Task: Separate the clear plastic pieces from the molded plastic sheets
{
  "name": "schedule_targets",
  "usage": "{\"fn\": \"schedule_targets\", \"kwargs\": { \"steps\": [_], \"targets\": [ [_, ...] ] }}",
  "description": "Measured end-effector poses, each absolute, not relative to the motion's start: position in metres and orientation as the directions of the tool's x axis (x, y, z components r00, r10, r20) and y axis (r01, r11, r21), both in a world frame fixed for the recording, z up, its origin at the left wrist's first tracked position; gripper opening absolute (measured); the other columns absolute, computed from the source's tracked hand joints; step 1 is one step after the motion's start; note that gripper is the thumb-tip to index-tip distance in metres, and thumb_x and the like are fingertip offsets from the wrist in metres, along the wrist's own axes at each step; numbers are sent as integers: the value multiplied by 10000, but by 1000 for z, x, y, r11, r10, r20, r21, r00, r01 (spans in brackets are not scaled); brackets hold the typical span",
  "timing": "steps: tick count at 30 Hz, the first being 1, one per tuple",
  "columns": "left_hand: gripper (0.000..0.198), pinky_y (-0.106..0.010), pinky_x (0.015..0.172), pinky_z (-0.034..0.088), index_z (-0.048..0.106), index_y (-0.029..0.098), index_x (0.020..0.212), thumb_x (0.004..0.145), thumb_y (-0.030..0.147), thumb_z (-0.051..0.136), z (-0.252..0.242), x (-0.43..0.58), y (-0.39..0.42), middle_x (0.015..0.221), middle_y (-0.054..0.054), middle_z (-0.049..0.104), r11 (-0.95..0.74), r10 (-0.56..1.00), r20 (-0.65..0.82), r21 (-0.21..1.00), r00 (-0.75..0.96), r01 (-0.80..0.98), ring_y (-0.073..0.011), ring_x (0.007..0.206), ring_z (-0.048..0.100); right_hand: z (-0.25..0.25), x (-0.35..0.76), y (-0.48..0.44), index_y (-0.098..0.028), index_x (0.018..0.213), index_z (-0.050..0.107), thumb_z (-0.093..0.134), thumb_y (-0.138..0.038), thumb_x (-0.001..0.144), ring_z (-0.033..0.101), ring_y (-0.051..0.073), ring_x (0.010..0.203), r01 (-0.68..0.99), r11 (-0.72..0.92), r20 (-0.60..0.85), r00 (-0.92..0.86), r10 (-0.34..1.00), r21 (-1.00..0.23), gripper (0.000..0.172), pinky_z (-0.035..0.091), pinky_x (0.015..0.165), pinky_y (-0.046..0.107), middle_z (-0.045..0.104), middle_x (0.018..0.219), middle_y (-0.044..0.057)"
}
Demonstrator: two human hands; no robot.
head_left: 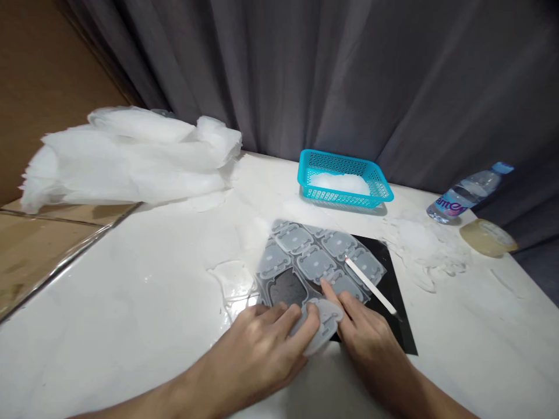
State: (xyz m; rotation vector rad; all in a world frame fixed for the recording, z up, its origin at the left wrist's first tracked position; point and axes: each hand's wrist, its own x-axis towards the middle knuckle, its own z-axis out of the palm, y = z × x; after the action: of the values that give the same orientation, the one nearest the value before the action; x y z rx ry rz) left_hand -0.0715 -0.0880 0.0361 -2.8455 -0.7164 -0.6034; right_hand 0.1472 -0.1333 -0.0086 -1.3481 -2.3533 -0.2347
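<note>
Two bare hands work at the near edge of a grey translucent plastic sheet (315, 262), patterned with rounded squarish panels, which lies on a flat black mat (404, 333) atop a white table (174, 279). Left fingers are curled over one loose, frosted rounded panel (326, 326), holding it tilted; the thumb of that left hand (273, 340) is hidden. Its long axis slants from lower left up to the right — toward the right hand (369, 329), which sits just beside its far end. That right hand has its index finger stretched forward to the sheet, the others bent; whether it pinches anything, I cannot tell.

What matters most in space: the sheet lies straight ahead of both hands, its long side running from upper left down to the right. A dark panel-shaped opening (288, 289) is just beyond the left fingers, while the right index tip is nearer the neighbouring panels. One slim white pen-like tool (371, 285) crosses the sheet's right side — slanting down onto the mat, apart from both hands.
</note>
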Motion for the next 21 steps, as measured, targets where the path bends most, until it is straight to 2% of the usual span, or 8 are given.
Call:
{"fn": "schedule_targets", "kwargs": {
  "steps": [5, 12, 21],
  "targets": [
    [297, -309, 454, 470, 517, 147, 1133, 887, 50, 382, 35, -70, -89, 743, 18, 723, -867, 433, 426, -42, 794, 496, -170, 571, 721, -7, 145, -133, 5, 1446, 495, 247, -70, 1075, 698, 141, 720, 852, 523, 454, -455, 766, -29, 452, 561, 666, 227, 700, 882, 84],
    [340, -318, 443, 479, 514, 146, 1133, 850, 29, 366, 35, -70, -90, 732, 25, 717, -862, 444, 416, -45, 794, 506, -167, 557, 720, -4, 146, -133, 6, 1438, 499, 215, -70, 1081, 698, 141, 761, 837, 547, 446, -480, 756, -26, 462, 565, 714, 217, 705, 889, 86],
    [295, -289, 457, 495, 539, 123, 1130, 927, 49, 338, 37, -72, -88, 708, 22, 712, -877, 404, 494, -31, 770, 480, -148, 551, 709, -8, 143, -125, 47, 1455, 478, 405, -47, 1053, 632, 140, 665, 834, 549, 509, -491, 707, 42, 419, 548, 659, 255, 671, 840, 79]
  ]
}}
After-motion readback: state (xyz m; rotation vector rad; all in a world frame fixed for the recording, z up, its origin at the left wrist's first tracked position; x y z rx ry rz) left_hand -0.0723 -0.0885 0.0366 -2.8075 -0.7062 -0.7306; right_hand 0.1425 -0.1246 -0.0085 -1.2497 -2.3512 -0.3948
